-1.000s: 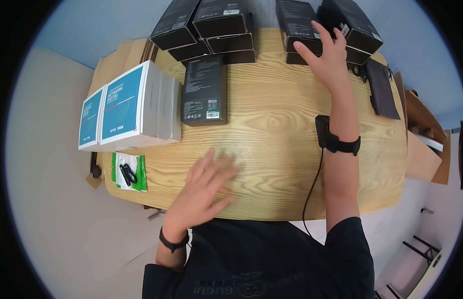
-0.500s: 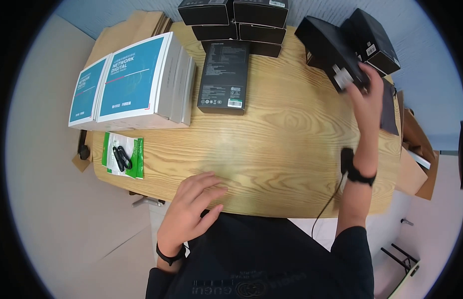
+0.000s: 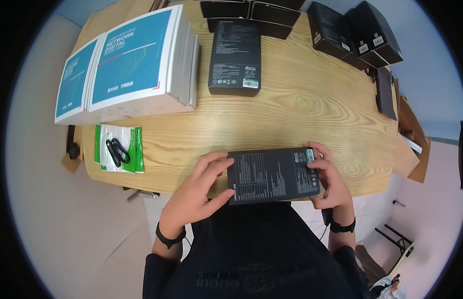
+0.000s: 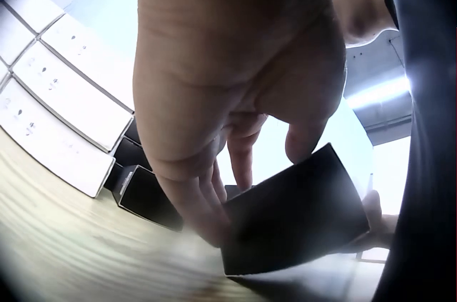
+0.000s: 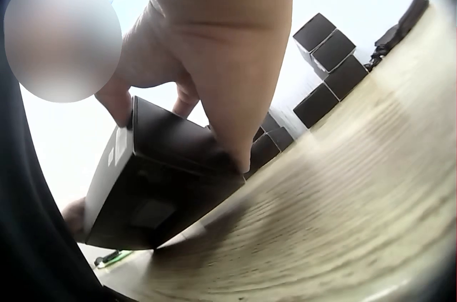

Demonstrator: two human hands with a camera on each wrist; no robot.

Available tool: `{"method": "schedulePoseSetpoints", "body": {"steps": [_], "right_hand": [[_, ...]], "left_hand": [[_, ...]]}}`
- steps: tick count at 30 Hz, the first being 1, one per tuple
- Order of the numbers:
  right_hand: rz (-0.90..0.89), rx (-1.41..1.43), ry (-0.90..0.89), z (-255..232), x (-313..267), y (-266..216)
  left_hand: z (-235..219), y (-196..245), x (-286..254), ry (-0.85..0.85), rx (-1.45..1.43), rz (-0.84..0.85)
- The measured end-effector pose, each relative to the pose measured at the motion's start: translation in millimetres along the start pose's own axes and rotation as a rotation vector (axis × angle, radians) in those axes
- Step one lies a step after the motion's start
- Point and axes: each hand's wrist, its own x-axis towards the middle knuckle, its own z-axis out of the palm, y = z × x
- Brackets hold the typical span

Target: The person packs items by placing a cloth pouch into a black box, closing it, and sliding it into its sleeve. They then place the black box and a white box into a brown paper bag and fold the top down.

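We see a black box at the near edge of the table, its long axis running along that edge (whether it touches the table, we cannot tell). The left hand and right hand, fingers partly curled, grip its opposite ends, neither nearer.

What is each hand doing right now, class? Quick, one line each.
Left hand: closed, gripping one end of a black box.
Right hand: closed, gripping the same box's other end.
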Motion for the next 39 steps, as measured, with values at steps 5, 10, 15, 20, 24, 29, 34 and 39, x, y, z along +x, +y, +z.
{"method": "schedulePoseSetpoints", "body": {"steps": [5,10,15,20,24,29,34,39], "right_hand": [[0.052,-0.444,-0.122,2,25,-8],[0.097,-0.417,-0.187,2,43,-9],[0.126,-0.417,-0.187,11,53,-13],[-0.033,-0.469,-0.191,23,52,-2],[-0.027,-0.491,-0.147,27,51,-3],[0.037,-0.445,-0.179,14,49,-18],[0.037,-0.491,-0.11,24,49,-18],[0.045,-0.511,-0.1,31,53,-19]], "left_hand": [[-5,-11,-17,0.082,-0.207,-0.055],[-16,-26,-11,0.043,0.03,0.045],[-18,-30,-6,-0.051,0.043,0.093],[-20,-31,2,-0.095,0.092,0.174],[-19,-30,7,-0.091,0.194,0.227],[-22,-33,4,-0.149,0.225,0.199],[-16,24,-6,-0.114,0.388,0.105],[8,16,8,-0.005,0.552,0.017]]}}
